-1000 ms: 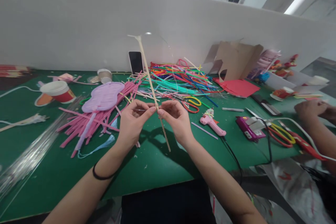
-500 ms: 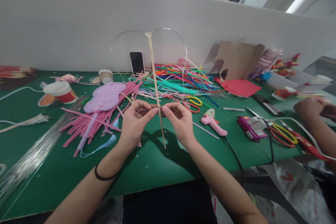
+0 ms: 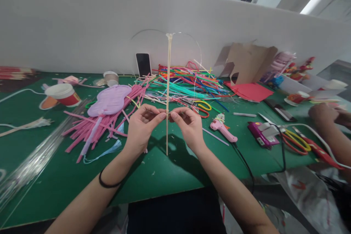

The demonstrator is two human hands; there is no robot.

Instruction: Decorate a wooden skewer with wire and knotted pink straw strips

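Observation:
A thin wooden stick [image 3: 168, 73] stands upright in front of me, with a whitish lump at its top. From that lump a thin clear wire [image 3: 197, 45] arches out to both sides, and its right side curves back down towards my hands. My left hand [image 3: 143, 126] is closed in a pinch at the stick's lower part, thumb and forefinger on the wire there. Opposite it, my right hand [image 3: 189, 126] pinches the wire just right of the stick. The fingertips partly hide where the wire meets the wood.
Colourful pipe cleaners [image 3: 186, 86] are heaped at the back, pink ones [image 3: 79, 131] left under a purple fan shape [image 3: 109, 100]. A pink glue gun [image 3: 223, 128], a purple power strip [image 3: 261, 135] and scissors [image 3: 297, 140] lie right. Another person's hand [image 3: 323, 113] is at far right.
The stick's top has swung right, so the stick has gone from leaning to nearly vertical. Its wire loops turned with it; both hands keep their pinch in about the same place.

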